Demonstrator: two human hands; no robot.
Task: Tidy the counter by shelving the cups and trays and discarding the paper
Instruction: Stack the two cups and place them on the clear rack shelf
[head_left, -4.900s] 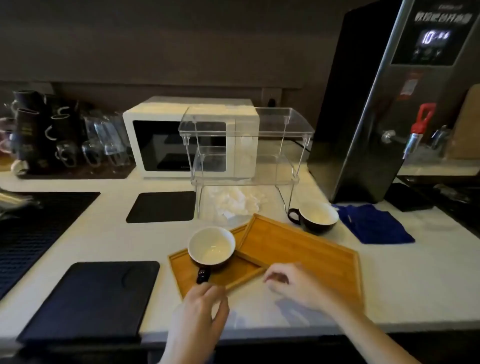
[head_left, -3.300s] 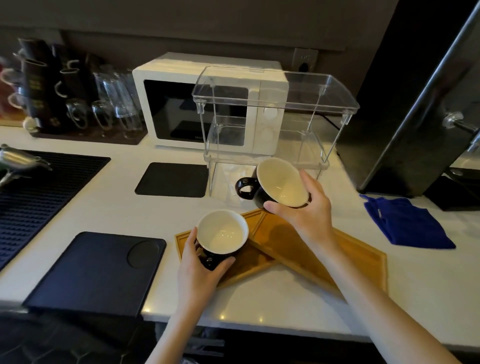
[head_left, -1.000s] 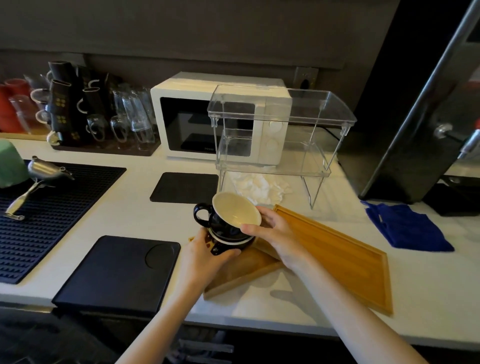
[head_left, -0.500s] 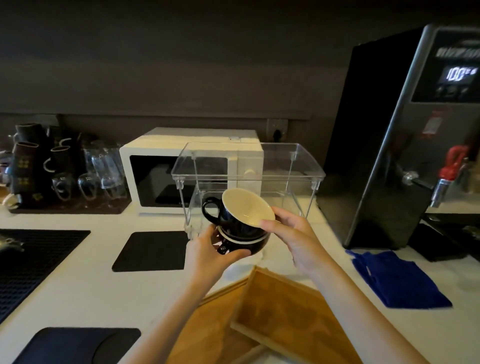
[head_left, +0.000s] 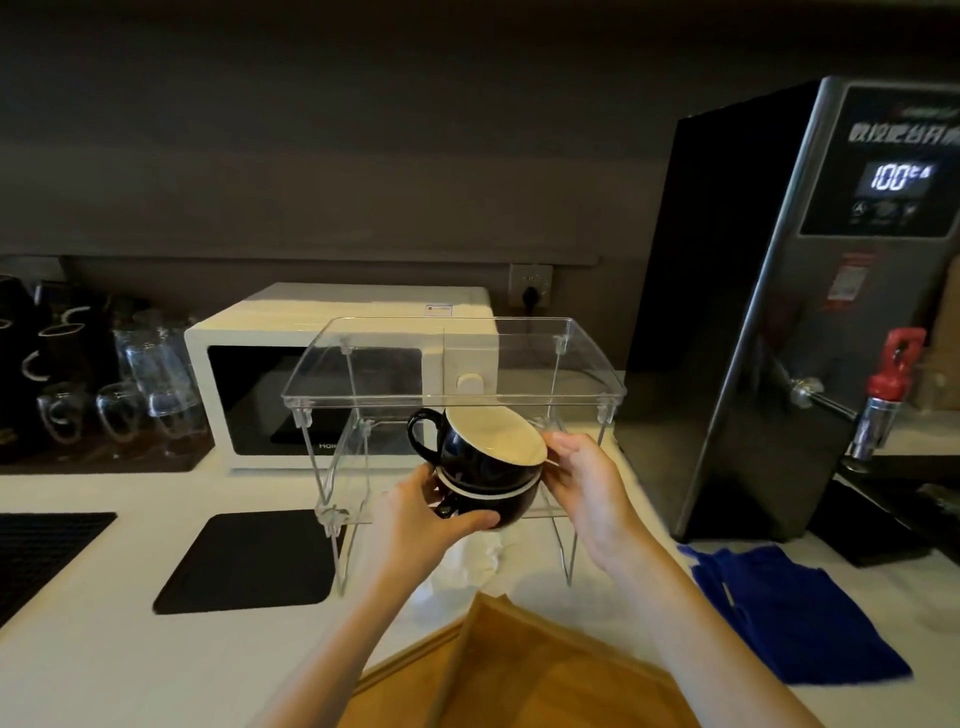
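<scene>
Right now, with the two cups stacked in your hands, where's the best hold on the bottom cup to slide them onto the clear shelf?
Cradle the bottom cup from beneath on its rounded belly, as the left hand does. The top cup sits tilted, so steady its rim with the right hand.

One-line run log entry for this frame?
phase: shelving cups | left hand: under stacked cups | right hand: on upper rim | location: front of clear shelf | trays, paper: on counter
</scene>
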